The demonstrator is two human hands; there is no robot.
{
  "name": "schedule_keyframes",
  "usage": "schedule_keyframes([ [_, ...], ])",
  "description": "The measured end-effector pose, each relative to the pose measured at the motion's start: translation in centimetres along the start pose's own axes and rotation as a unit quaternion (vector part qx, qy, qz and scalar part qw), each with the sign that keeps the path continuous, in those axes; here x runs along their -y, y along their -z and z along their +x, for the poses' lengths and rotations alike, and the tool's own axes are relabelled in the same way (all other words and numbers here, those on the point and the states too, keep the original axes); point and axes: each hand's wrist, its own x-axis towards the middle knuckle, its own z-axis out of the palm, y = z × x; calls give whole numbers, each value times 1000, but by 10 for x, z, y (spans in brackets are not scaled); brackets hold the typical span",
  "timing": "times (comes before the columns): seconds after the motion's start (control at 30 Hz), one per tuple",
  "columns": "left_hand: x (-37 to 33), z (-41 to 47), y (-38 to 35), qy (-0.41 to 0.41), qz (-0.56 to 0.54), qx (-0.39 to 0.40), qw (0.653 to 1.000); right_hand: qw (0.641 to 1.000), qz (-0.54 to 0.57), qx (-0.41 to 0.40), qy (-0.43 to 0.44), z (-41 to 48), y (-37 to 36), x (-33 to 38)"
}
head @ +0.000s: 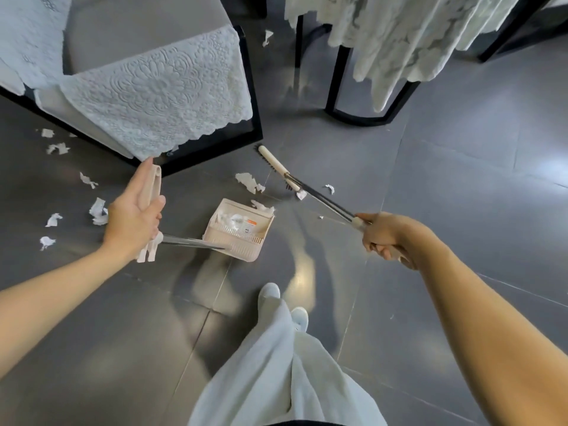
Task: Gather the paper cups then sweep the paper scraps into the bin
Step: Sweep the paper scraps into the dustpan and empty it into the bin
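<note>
1. Grip: left hand curls round dustpan handle; pan rests on floor, mouth facing far-right
2. Grip: right hand closes round broom shaft, which runs far-left from it; head lies beyond pan mouth
3. Target: paper scraps between head and mouth; stroke should pull near-left

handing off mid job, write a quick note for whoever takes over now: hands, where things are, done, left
Left hand grips the handle of the dustpan, which sits on the floor, open side toward the broom. Right hand grips the broom, head just past the pan.
Done: some scraps lie in the dustpan. No cups or bin in view.
Left: scraps by the broom head, more on the floor left of the left hand near the chair, one far off by the table legs.
</note>
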Motion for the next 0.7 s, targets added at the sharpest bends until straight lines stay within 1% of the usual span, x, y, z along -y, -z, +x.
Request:
schedule_keyframes([
  [0.13, -2, -13, 18, -2, -7, 10, 1000, 994, -2, -105, -16, 0, -30, -7],
  [0.2, 0, -16, 29, -7, -5, 5, 1000, 990, -27, -134, -30, 4, -42, -9],
  [0.27, 4, -17, 39, -12, -7, -5, 1000, 987, -32, -146, -63, 11, -51, -12],
  [0.33, 11, -15, 53, -15, -9, -2, 1000, 987, -30, -129, -91, 13, -61, -11],
  [0.43, 30, -8, 80, -23, -15, 10, 1000, 992, -37, -47, -108, 0, -95, 19],
  [0.53, 56, 1, 114, -37, -14, 23, 999, 997, -14, -21, -77, -13, -145, 57],
  [0.57, 66, 4, 127, -44, -15, 33, 998, 998, 29, -3, -64, -17, -165, 71],
  [0.63, 83, 7, 154, -56, -13, 58, 997, 992, 120, -1, -46, -22, -203, 95],
  [0.7, 102, 6, 180, -69, -18, 83, 994, 988, 145, 14, -55, -31, -240, 123],
])
